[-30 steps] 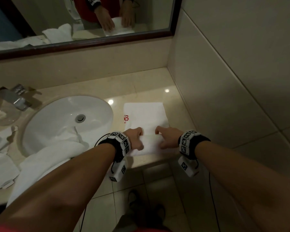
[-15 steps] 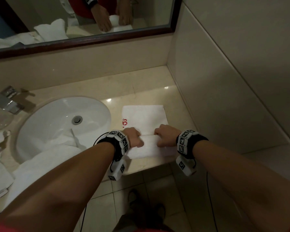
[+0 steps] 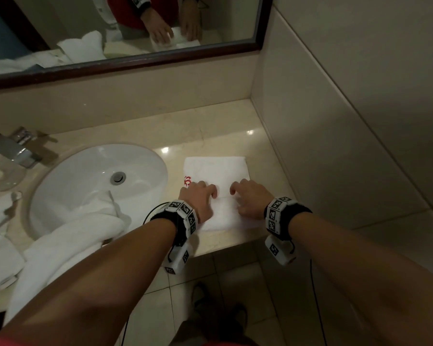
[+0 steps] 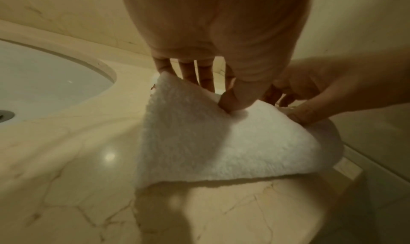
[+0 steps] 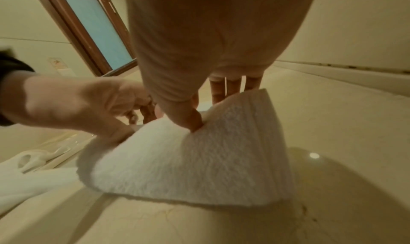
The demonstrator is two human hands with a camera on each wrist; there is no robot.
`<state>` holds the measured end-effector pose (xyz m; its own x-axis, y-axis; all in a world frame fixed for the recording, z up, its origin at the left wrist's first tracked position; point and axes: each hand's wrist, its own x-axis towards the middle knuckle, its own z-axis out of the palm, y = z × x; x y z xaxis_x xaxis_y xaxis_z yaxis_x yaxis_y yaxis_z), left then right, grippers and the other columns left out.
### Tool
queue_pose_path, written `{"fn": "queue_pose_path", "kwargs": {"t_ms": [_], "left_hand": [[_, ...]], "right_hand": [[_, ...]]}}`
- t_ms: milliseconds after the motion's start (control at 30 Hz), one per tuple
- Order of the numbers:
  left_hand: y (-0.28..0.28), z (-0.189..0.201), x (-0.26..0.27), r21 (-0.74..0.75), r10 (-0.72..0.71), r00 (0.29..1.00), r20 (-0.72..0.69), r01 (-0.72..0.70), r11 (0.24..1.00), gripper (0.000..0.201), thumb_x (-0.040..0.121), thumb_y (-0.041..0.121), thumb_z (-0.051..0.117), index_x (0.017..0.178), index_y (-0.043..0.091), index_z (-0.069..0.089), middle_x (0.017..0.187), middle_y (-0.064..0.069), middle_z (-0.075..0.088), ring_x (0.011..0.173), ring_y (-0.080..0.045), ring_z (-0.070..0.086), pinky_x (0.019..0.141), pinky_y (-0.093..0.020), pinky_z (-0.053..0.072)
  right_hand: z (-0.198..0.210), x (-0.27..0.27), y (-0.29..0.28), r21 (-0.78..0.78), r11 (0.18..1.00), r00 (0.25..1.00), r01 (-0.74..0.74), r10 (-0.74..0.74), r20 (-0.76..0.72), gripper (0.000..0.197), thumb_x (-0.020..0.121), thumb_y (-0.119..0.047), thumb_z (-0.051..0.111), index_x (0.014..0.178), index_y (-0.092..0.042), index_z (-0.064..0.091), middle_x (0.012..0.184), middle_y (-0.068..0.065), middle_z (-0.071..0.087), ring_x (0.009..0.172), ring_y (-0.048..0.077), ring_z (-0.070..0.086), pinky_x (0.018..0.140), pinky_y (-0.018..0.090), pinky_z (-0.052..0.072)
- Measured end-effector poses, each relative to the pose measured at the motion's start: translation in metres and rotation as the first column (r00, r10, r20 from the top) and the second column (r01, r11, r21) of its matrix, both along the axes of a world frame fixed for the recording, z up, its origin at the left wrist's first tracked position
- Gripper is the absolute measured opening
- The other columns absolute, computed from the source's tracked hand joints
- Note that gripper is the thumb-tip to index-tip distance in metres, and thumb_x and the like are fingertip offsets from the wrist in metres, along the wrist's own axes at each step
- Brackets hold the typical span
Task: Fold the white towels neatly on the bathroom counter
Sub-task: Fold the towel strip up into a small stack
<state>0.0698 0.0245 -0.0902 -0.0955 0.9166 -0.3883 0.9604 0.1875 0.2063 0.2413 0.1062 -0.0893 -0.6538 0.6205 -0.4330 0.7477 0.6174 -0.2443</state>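
A small white towel [image 3: 216, 168] with a red logo lies on the beige counter [image 3: 210, 131], right of the sink. My left hand [image 3: 202, 198] and right hand [image 3: 247, 199] sit side by side over its middle. Each pinches the towel's near flap between thumb and fingers. The flap is lifted off the counter and bent over toward the far end. In the left wrist view my left hand [image 4: 221, 97] has its thumb on the raised towel [image 4: 221, 142]. The right wrist view shows my right hand [image 5: 193, 119] the same way on the towel [image 5: 188, 160].
A round white sink [image 3: 98, 176] lies left of the towel, with a larger white towel [image 3: 68, 236] draped over its front rim. A faucet [image 3: 13, 148] stands at far left. The tiled wall [image 3: 335, 146] bounds the counter on the right, the mirror [image 3: 135, 33] behind.
Both hands have moved away from the counter's front edge toward the wall, carrying the near flap up and over the towel's middle.
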Motion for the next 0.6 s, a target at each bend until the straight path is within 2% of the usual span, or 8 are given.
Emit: {"fn": "queue_pose_path", "kwargs": {"t_ms": [100, 167, 233, 300, 367, 433, 500, 600], "left_hand": [[-0.009, 0.001, 0.004, 0.102, -0.078, 0.995, -0.059, 0.084, 0.991, 0.029, 0.08, 0.012, 0.053, 0.103, 0.029, 0.054, 0.11, 0.004, 0.053, 0.1, -0.02, 0.047, 0.085, -0.034, 0.038], [-0.015, 0.0, 0.008, 0.151, -0.088, 0.992, -0.087, 0.1, 0.983, 0.024, 0.081, 0.011, 0.051, 0.098, 0.027, 0.057, 0.105, 0.002, 0.056, 0.095, -0.021, 0.047, 0.079, -0.032, 0.036], [-0.023, -0.001, 0.011, 0.177, -0.086, 0.99, -0.116, 0.106, 0.978, 0.023, 0.083, 0.014, 0.05, 0.102, 0.025, 0.059, 0.107, 0.0, 0.056, 0.097, -0.023, 0.047, 0.081, -0.034, 0.036], [-0.032, -0.002, 0.014, 0.163, -0.1, 0.983, -0.156, 0.126, 0.979, 0.031, 0.082, 0.026, 0.054, 0.112, 0.023, 0.055, 0.114, -0.001, 0.053, 0.105, -0.024, 0.045, 0.088, -0.038, 0.038], [-0.04, -0.005, 0.015, 0.137, -0.13, 0.974, -0.186, 0.157, 0.978, 0.053, 0.074, 0.044, 0.061, 0.121, 0.023, 0.05, 0.12, -0.001, 0.048, 0.11, -0.025, 0.043, 0.092, -0.04, 0.037], [-0.048, -0.008, 0.017, 0.141, -0.144, 0.966, -0.213, 0.176, 0.974, 0.069, 0.067, 0.054, 0.064, 0.125, 0.023, 0.045, 0.123, -0.001, 0.046, 0.111, -0.025, 0.042, 0.095, -0.04, 0.036], [-0.052, -0.013, 0.02, 0.155, -0.151, 0.957, -0.248, 0.193, 0.969, 0.074, 0.066, 0.051, 0.068, 0.129, 0.023, 0.041, 0.126, -0.002, 0.044, 0.113, -0.025, 0.041, 0.098, -0.04, 0.035], [-0.054, -0.018, 0.023, 0.163, -0.146, 0.938, -0.316, 0.205, 0.965, 0.071, 0.071, 0.039, 0.071, 0.132, 0.021, 0.04, 0.128, -0.004, 0.044, 0.114, -0.027, 0.043, 0.099, -0.04, 0.035]], "right_hand": [[0.004, 0.005, -0.009, 0.174, 0.979, 0.992, -0.11, 0.118, -0.036, 0.024, 0.087, -0.023, 0.056, 0.111, -0.02, 0.056, 0.108, 0.006, 0.05, 0.095, 0.024, 0.049, 0.08, 0.036, 0.044], [0.004, 0.008, -0.017, 0.255, 0.958, 0.985, -0.129, 0.154, -0.08, 0.013, 0.083, -0.019, 0.061, 0.096, -0.015, 0.063, 0.096, 0.008, 0.054, 0.087, 0.027, 0.052, 0.069, 0.035, 0.04], [0.0, 0.01, -0.026, 0.295, 0.946, 0.982, -0.13, 0.165, -0.094, 0.006, 0.076, -0.014, 0.067, 0.08, -0.012, 0.063, 0.083, 0.009, 0.056, 0.076, 0.03, 0.054, 0.06, 0.034, 0.035], [-0.005, 0.015, -0.034, 0.333, 0.936, 0.982, -0.114, 0.157, -0.105, 0.014, 0.066, -0.012, 0.072, 0.073, -0.013, 0.061, 0.076, 0.007, 0.056, 0.069, 0.029, 0.055, 0.056, 0.033, 0.035], [-0.009, 0.02, -0.039, 0.358, 0.928, 0.982, -0.101, 0.151, -0.117, 0.018, 0.062, -0.015, 0.073, 0.076, -0.015, 0.061, 0.079, 0.005, 0.057, 0.072, 0.028, 0.056, 0.059, 0.034, 0.04], [-0.012, 0.026, -0.042, 0.357, 0.929, 0.978, -0.096, 0.155, -0.141, 0.019, 0.065, -0.018, 0.07, 0.083, -0.015, 0.062, 0.086, 0.005, 0.059, 0.079, 0.028, 0.057, 0.065, 0.036, 0.042], [-0.013, 0.031, -0.045, 0.336, 0.939, 0.976, -0.079, 0.141, -0.163, 0.022, 0.069, -0.019, 0.065, 0.09, -0.013, 0.063, 0.093, 0.005, 0.059, 0.086, 0.028, 0.057, 0.07, 0.036, 0.042], [-0.014, 0.037, -0.051, 0.293, 0.953, 0.974, -0.072, 0.13, -0.183, 0.037, 0.074, -0.021, 0.061, 0.11, -0.012, 0.063, 0.11, 0.008, 0.06, 0.101, 0.029, 0.055, 0.085, 0.039, 0.044]]}}
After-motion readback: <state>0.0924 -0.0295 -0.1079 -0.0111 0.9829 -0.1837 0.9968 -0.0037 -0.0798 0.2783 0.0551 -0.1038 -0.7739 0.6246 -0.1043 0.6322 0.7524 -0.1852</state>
